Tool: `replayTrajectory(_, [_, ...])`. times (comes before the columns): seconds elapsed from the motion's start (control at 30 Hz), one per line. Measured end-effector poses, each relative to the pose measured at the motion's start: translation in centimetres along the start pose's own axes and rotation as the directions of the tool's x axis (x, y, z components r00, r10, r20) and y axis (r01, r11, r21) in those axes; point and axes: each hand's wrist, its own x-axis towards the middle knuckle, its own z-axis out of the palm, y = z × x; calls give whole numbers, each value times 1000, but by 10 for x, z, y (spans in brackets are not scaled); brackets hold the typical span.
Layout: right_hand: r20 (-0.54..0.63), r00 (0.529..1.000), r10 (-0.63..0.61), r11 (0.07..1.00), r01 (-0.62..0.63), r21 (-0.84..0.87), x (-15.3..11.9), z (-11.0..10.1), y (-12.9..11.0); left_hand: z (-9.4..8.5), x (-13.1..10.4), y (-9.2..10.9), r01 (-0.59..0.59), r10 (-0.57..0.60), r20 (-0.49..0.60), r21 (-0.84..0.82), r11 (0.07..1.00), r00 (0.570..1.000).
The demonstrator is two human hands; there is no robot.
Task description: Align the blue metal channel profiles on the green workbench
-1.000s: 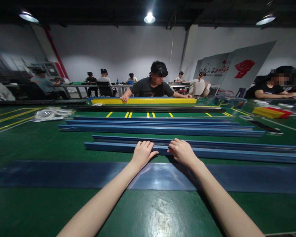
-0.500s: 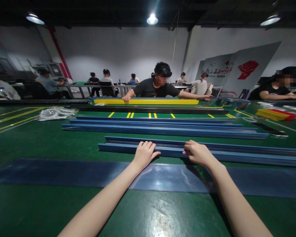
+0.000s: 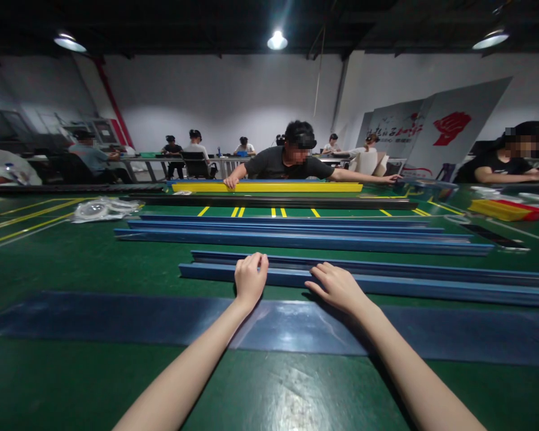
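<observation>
A long blue channel (image 3: 422, 286), a trough with raised walls, lies crosswise in front of me. My left hand (image 3: 250, 280) is over its near wall, fingers curled in and thumb drawn up against them. What its fingertips hold, if anything, is hidden. To the right, my right hand (image 3: 336, 288) rests at the same channel, palm down. Its fingers reach over the near wall and the thumb stands apart, pointing left. Nearer to me, a flat translucent strip (image 3: 117, 317) lies on the green table under my forearms.
Further back lie several blue channels (image 3: 296, 239), a dark rail (image 3: 273, 202) and a yellow bar (image 3: 269, 187), which a person opposite touches. A clear plastic bag (image 3: 105, 209) lies at left. On the right are a phone (image 3: 496, 237) and a yellow tray (image 3: 498, 209).
My left hand has shifted slightly left, its thumb now drawn up to the fingers. My right hand has slid left along the channel, and its thumb has spread out.
</observation>
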Motion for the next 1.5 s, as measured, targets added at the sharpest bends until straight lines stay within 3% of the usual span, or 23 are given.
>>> replayTrajectory(0.13, [-20,1000,-8,1000,8,13,2,6,-4,-8,6,-1,232,-224,87,-100,968,971])
replayTrajectory(0.27, [-11,1000,-7,999,8,41,1,6,-3,-18,14,0,255,-222,261,-101,962,940])
replayTrajectory(0.43, [3,1000,4,997,-4,83,2,5,-3,-29,23,-3,150,-115,390,-59,987,914])
replayTrajectory(0.57, [32,999,27,994,-30,107,5,3,-3,-36,23,-8,-35,13,433,44,998,902])
replayTrajectory(0.7, [50,998,42,989,-49,139,9,0,-5,-39,16,-18,-233,148,447,140,962,882])
replayTrajectory(0.8, [73,996,45,989,-55,136,14,-2,-8,-40,11,-27,-316,213,431,183,931,877])
replayTrajectory(1.17, [74,997,18,991,-28,133,37,-3,-31,-43,3,-43,-399,273,421,249,882,865])
replayTrajectory(1.5, [56,998,32,989,-39,142,36,2,-31,-39,-1,-46,-437,306,404,286,853,862])
